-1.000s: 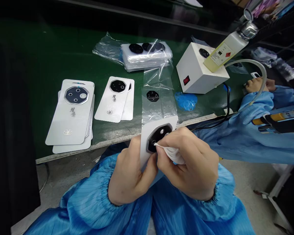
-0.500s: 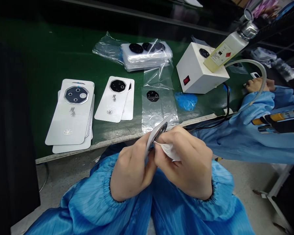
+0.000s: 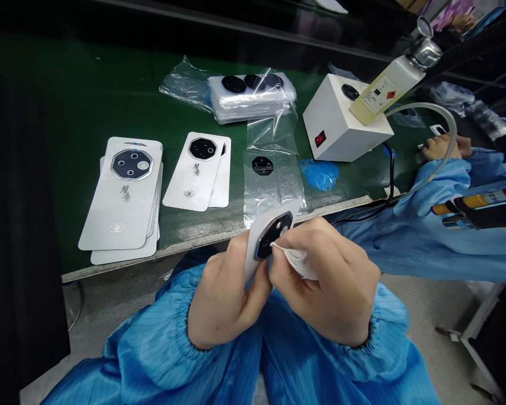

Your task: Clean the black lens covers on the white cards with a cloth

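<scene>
My left hand (image 3: 225, 298) grips a white phone back cover (image 3: 265, 232) from below, tilted so its dark octagonal camera plate faces me. My right hand (image 3: 326, 284) is closed on a small white wiping cloth (image 3: 295, 260), and the cloth's tip touches the camera plate. Both hands are held in front of the bench edge, above my lap in blue sleeves.
On the green bench lie a stack of white covers (image 3: 122, 197) at the left, two more covers (image 3: 198, 171), clear bags (image 3: 272, 177), bagged covers (image 3: 251, 93), a blue blob (image 3: 319, 173) and a white box with a red switch (image 3: 343, 118). Another person's sleeve (image 3: 438, 225) is at the right.
The cover was turned edge-on half a second ago and is now tilted back so its camera plate faces me again. The cloth stays pressed against the plate.
</scene>
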{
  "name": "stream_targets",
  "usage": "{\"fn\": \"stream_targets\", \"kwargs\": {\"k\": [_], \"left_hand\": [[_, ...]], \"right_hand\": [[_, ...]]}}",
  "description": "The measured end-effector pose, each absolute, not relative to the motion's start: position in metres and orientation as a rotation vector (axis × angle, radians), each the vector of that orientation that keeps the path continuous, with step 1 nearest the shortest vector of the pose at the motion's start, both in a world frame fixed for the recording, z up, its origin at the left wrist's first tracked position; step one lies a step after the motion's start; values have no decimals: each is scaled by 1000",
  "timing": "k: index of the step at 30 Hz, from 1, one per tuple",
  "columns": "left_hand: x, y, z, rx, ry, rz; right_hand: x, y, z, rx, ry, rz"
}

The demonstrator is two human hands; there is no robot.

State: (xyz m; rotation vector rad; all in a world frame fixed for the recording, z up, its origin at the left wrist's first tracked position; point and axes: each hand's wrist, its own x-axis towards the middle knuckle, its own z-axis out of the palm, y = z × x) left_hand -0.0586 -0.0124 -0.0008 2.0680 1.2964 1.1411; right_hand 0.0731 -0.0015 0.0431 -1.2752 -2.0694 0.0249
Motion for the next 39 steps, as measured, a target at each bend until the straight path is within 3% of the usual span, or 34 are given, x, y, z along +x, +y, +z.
{"fn": "stream_targets", "kwargs": {"k": [23, 33, 39], "left_hand": [[-59, -11, -6, 2105, 1253, 1144], [-59, -13, -3, 2075, 1204, 1123], [-68, -13, 6, 1642, 979, 1081]], "right_hand": [[70, 2, 39, -1323, -2117, -19], [74, 0, 47, -1255, -2100, 245], [88, -11, 63, -1214, -1894, 386]]}}
